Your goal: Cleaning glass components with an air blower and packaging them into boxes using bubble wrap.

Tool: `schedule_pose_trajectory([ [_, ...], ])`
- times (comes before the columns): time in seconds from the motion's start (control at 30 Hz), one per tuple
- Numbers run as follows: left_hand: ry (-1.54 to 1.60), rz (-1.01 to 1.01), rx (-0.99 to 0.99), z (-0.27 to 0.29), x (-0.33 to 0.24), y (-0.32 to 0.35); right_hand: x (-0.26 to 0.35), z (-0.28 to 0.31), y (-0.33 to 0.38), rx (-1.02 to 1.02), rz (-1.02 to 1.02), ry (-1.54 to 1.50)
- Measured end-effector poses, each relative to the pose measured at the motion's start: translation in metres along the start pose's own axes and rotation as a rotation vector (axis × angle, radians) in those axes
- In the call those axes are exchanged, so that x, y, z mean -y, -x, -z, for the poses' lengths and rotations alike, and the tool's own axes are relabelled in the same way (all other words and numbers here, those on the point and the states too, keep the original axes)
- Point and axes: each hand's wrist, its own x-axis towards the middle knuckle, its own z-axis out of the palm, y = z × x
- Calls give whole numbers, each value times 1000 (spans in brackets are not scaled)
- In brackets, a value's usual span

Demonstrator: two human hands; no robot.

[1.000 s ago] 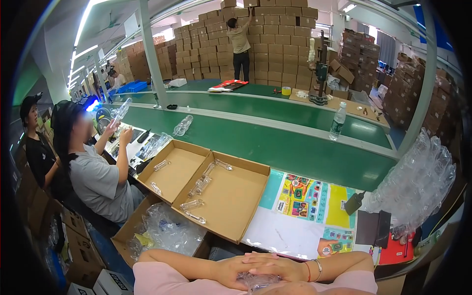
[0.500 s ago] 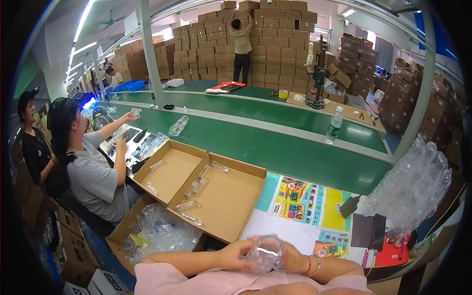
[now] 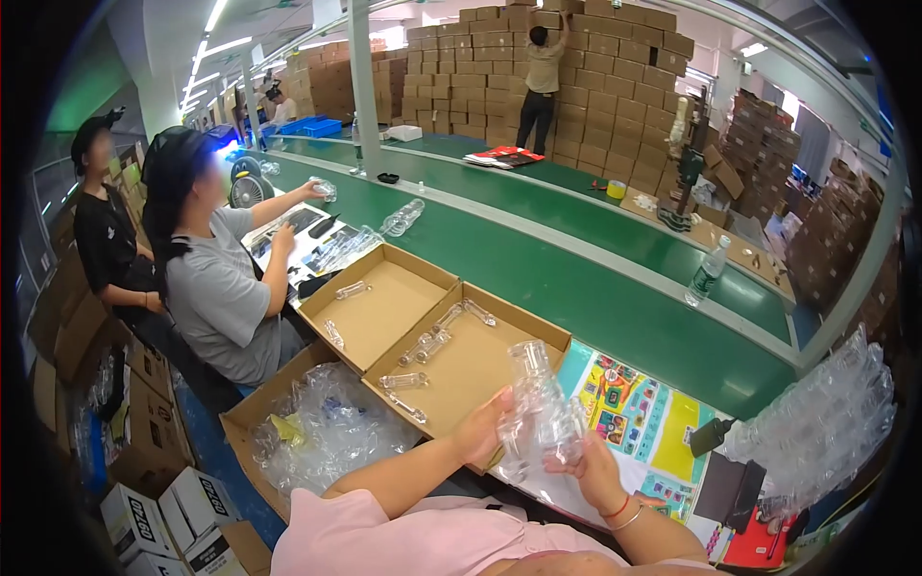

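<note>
In front of my chest, both hands hold a clear, see-through bottle-shaped vessel [image 3: 538, 398] with a narrower neck at its top. My left hand [image 3: 485, 425] grips its left side, and my right hand [image 3: 597, 472] closes around its lower right, fingers underneath. Its overlapping transparent walls make it hard to tell whether it is one piece or two. Beyond my left hand stands an open, shallow cardboard box [image 3: 468, 379] with several small clear tube-like pieces [image 3: 432, 343] inside. Printed colourful sheets [image 3: 624, 403] lie on the table behind my right hand.
Left of me, a carton [image 3: 252, 434] holds crumpled clear plastic bags. A second shallow box [image 3: 389, 278] adjoins the first. Bundled clear plastic [image 3: 816, 422] rises at right, near a dark tool-like object [image 3: 709, 438]. A water bottle [image 3: 708, 272] stands on the green conveyor [image 3: 538, 278]. A co-worker [image 3: 216, 288] works at left.
My hands have lifted the clear vessel from near my body, and its neck now points upward. The view has turned, shifting the surroundings rightward.
</note>
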Motion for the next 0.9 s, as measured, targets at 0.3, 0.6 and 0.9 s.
schedule_pose_trajectory([
  [0.3, -1834, -318, 34, 18, 6, 20, 42, 142, -148, -483, 293, 142],
  [0.6, -1674, -131, 75, 18, 6, 7, 25, 217, -216, -688, 439, -70],
  [0.9, -1637, -123, 101, 24, 5, 7, -16, 76, -46, -153, 375, 1479],
])
